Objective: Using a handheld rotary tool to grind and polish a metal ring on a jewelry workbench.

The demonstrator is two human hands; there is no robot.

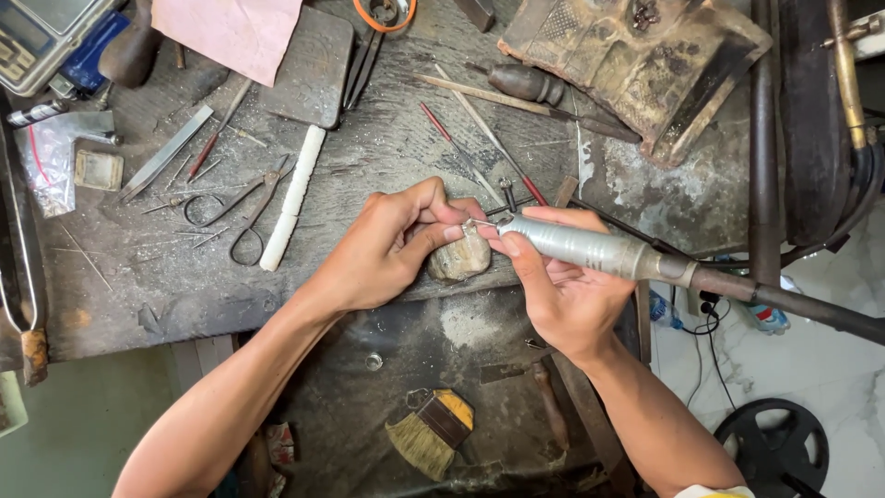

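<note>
My left hand (387, 249) pinches a tiny metal piece (468, 224) between thumb and fingers, resting it on a worn wooden bench peg (458, 260) at the edge of the workbench. My right hand (558, 290) grips a silver rotary handpiece (576, 247) like a pen. Its fine tip meets the small piece at my left fingertips. A dark flexible shaft (784, 300) runs from the handpiece off to the right.
Scissors (244, 207), tweezers (166, 152), a white stick (293, 196), files and red-handled tools lie on the scarred workbench (138, 277). A scale (37, 37) sits far left, a charred block (636, 65) at the back right. A small brush (431, 432) lies in the tray below.
</note>
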